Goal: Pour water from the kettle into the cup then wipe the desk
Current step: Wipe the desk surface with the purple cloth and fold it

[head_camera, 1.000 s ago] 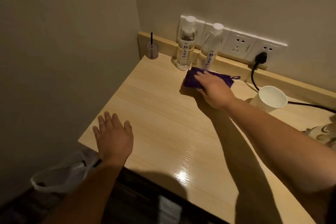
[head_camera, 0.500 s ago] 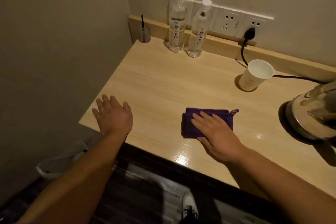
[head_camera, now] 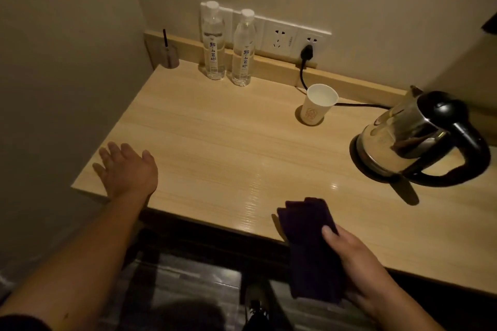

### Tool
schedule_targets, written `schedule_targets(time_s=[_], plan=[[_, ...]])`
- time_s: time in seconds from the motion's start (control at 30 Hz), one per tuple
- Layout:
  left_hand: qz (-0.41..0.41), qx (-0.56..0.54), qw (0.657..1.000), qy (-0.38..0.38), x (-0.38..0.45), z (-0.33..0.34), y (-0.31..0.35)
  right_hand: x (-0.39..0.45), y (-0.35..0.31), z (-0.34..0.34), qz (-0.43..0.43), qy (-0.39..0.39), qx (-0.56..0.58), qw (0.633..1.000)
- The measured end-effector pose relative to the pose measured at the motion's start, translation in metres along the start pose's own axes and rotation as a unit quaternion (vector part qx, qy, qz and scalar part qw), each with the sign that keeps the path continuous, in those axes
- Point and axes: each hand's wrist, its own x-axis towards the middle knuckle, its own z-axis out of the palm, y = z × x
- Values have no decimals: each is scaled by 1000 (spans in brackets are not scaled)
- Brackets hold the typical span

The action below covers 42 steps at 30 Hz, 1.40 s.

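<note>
Pinching the folded cloth [head_camera: 309,244] lengthwise at the tabletop [head_camera: 215,142] edge, the right hand [head_camera: 357,263] faces unwiped surface ahead.

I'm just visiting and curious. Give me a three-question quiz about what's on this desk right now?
1. True or false: the white paper cup stands between the two clear plastic water bottles and the shiny steel electric kettle.
2. Which hand grips the folded dark purple cloth?
A. left hand
B. right hand
C. neither
3. Fill in: the left hand rests flat on the light wooden ____.

Key: 1 true; 2 B; 3 desk.
</note>
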Motion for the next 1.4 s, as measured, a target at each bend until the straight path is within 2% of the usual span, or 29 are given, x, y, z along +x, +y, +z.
schedule_targets(time_s=[0.03, 0.1, 0.17, 0.2, 0.23, 0.27, 0.3, 0.33, 0.37, 0.4, 0.47, 0.63, 0.87, 1.03, 1.1, 1.17, 1.2, 1.3, 1.33, 1.4], plan=[[-1, 0, 1000, 2, 1, 1, 0, 4, -15, -5, 14, 37, 61, 997], [-3, 1, 1000, 7, 2, 2, -1, 21, -47, -14, -5, 84, 74, 994], [-5, 2, 1000, 9, 3, 2, -1, 52, -77, -22, -86, 102, -26, 991], [-5, 4, 1000, 10, 3, 3, -1, 74, -88, -26, -142, 114, -134, 974], [-5, 5, 1000, 11, 4, 3, -1, 98, -96, -32, -203, 132, -286, 927], [-4, 5, 1000, 13, 5, 4, -1, 125, -100, -40, -256, 138, -440, 850], [-4, 8, 1000, 15, 6, 5, -1, 153, -101, -45, -294, 122, -557, 767], [-5, 11, 1000, 16, 6, 6, -2, 178, -97, -50, -300, 93, -640, 701], [-6, 13, 1000, 18, 6, 7, -3, 198, -90, -54, -286, 64, -693, 659], [-5, 13, 1000, 19, 6, 7, -3, 214, -82, -58, -263, 41, -725, 635], [-3, 15, 1000, 25, 6, 10, -3, 230, -67, -67, -257, 31, -742, 618], [0, 17, 1000, 26, 7, 11, -4, 216, -56, -80, -276, 18, -724, 632], [6, 10, 1000, 21, 5, 7, -3, 92, 27, -99, -260, -11, -699, 667], [19, 29, 999, -13, 2, -1, -6, 27, 88, -99, -240, 1, -738, 631], [34, 41, 998, -38, 1, -7, -12, 16, 97, -95, -241, 13, -733, 636], [43, 47, 995, -72, -7, -13, -16, 5, 97, -93, -243, 17, -699, 672], [51, 44, 994, -82, -16, -17, -16, -2, 92, -89, -235, 18, -668, 706], [126, 9, 987, -101, -58, -32, -3, -27, 61, -67, -122, -29, -497, 858], [164, -15, 980, -115, -79, -39, 3, -36, 47, -58, -76, -53, -433, 896], [246, -72, 955, -150, -124, -60, 14, -50, 24, -41, -25, -90, -355, 930]])
